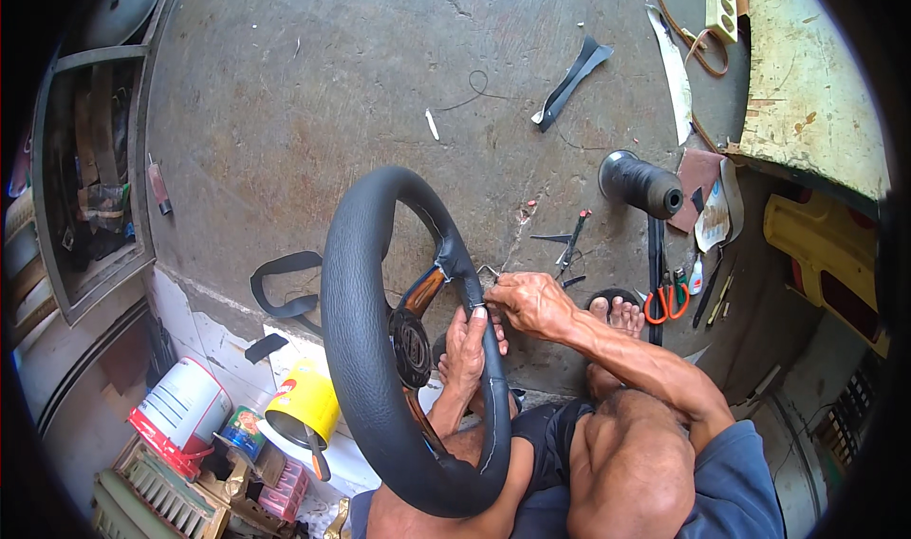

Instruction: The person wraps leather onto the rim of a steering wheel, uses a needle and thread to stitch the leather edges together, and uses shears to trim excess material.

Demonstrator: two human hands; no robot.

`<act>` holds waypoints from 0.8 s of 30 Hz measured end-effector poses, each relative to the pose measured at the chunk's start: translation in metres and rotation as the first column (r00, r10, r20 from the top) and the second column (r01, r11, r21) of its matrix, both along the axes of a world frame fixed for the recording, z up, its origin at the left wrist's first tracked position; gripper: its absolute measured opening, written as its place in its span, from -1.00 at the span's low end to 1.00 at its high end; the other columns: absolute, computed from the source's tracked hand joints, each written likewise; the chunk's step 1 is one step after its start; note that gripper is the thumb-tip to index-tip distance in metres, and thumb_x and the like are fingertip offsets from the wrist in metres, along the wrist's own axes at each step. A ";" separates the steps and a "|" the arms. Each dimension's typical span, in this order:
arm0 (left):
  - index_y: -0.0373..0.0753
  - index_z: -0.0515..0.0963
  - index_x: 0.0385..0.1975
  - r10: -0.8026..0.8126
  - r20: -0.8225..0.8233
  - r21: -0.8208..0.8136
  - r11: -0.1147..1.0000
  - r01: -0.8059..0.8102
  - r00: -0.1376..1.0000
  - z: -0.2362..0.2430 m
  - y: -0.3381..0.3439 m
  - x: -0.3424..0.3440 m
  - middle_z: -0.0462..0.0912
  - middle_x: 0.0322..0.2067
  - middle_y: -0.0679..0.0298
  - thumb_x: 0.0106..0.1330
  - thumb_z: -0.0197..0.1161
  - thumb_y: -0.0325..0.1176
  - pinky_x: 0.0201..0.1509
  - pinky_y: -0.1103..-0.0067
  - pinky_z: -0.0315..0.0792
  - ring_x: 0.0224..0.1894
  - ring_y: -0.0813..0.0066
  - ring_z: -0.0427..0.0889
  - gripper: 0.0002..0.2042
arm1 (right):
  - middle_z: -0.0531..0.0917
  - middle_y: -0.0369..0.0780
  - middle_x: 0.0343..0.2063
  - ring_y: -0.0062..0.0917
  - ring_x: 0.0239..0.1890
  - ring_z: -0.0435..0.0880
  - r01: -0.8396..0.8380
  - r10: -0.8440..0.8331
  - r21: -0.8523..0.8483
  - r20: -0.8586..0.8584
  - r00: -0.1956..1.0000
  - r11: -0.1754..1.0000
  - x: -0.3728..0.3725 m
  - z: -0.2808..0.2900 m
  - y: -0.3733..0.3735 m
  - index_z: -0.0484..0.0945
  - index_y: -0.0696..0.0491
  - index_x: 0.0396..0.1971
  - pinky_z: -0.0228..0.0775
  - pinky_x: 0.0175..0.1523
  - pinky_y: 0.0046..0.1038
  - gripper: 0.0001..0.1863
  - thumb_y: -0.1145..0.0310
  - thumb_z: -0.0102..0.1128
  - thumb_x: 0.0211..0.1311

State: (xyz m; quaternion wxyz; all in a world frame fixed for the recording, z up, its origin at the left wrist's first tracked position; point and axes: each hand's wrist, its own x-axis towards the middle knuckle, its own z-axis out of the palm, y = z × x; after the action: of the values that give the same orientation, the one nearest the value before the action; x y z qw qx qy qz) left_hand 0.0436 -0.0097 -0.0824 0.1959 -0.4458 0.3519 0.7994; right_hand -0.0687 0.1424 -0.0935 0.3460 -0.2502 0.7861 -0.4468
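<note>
A steering wheel (356,283) with a black leather cover stands tilted over my lap. Pale stitches run along the inner edge of its rim, and its spokes look wood-toned around a dark hub (410,347). Reaching through the wheel's opening, my left hand (463,349) grips the right part of the rim, thumb on the seam. My right hand (531,302) is closed in a pinch just outside the rim, close to the left thumb. Whatever lies between its fingertips is too small to make out. A thin bent strand shows just above those fingers.
On the floor to the right are a black thread spool (641,185), orange-handled scissors (667,302) and a black leather strip (574,79). A yellow container (304,401) and a white bucket (185,411) stand at lower left. A metal-framed cabinet (142,159) borders the left side.
</note>
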 end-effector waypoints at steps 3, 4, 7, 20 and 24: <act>-0.28 0.40 0.03 0.003 -0.016 0.003 1.000 -0.003 1.000 0.006 0.000 -0.004 0.51 -0.27 0.20 0.55 0.17 -0.19 -0.42 0.55 0.57 -0.36 0.51 0.57 -0.71 | 0.62 -0.13 -0.44 -0.16 -0.29 0.69 0.013 -0.013 0.008 -0.002 1.000 1.000 0.000 0.005 0.002 0.69 0.07 -0.20 0.54 -0.20 -0.20 -0.81 0.48 0.28 0.17; -0.28 0.40 0.03 0.005 -0.021 0.003 1.000 -0.005 1.000 0.003 0.000 -0.001 0.51 -0.27 0.20 0.55 0.17 -0.19 -0.42 0.55 0.57 -0.36 0.51 0.57 -0.71 | 0.61 -0.13 -0.43 -0.16 -0.28 0.69 -0.002 0.001 0.027 0.009 1.000 1.000 0.001 0.005 0.004 0.69 0.07 -0.17 0.53 -0.20 -0.20 -0.78 0.48 0.28 0.16; -0.28 0.40 0.02 -0.054 0.003 -0.022 0.998 0.054 0.999 0.000 0.004 0.000 0.52 -0.28 0.20 0.56 0.15 -0.16 -0.41 0.55 0.58 -0.36 0.52 0.57 -0.70 | 0.62 -0.13 -0.42 -0.16 -0.27 0.68 -0.036 0.035 0.031 0.025 0.999 0.999 -0.003 0.004 0.012 0.69 0.06 -0.12 0.53 -0.19 -0.19 -0.73 0.49 0.27 0.15; -0.32 0.40 -0.05 0.017 -0.011 -0.067 0.998 -0.018 1.000 0.006 0.007 0.001 0.51 -0.27 0.18 0.63 0.00 -0.14 -0.38 0.53 0.57 -0.34 0.47 0.56 -0.69 | 0.60 -0.14 -0.46 -0.14 -0.32 0.69 -0.178 0.182 0.116 -0.017 0.983 0.977 -0.026 0.019 0.003 0.72 0.02 -0.19 0.52 -0.25 -0.15 -0.79 0.46 0.25 0.17; -0.34 0.40 -0.06 0.006 -0.012 -0.057 0.998 -0.006 1.000 0.006 0.007 0.000 0.51 -0.27 0.15 0.65 -0.07 -0.14 -0.38 0.51 0.57 -0.34 0.45 0.56 -0.67 | 0.60 -0.13 -0.45 -0.13 -0.31 0.69 -0.163 0.162 0.064 0.015 0.987 0.985 -0.023 0.009 0.004 0.72 0.01 -0.18 0.53 -0.24 -0.16 -0.79 0.46 0.25 0.18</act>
State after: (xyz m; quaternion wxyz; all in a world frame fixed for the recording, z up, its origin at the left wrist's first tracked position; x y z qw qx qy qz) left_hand 0.0441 -0.0026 -0.0761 0.1785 -0.4474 0.3744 0.7923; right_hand -0.0915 0.1462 -0.0842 0.3928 -0.3001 0.7756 -0.3927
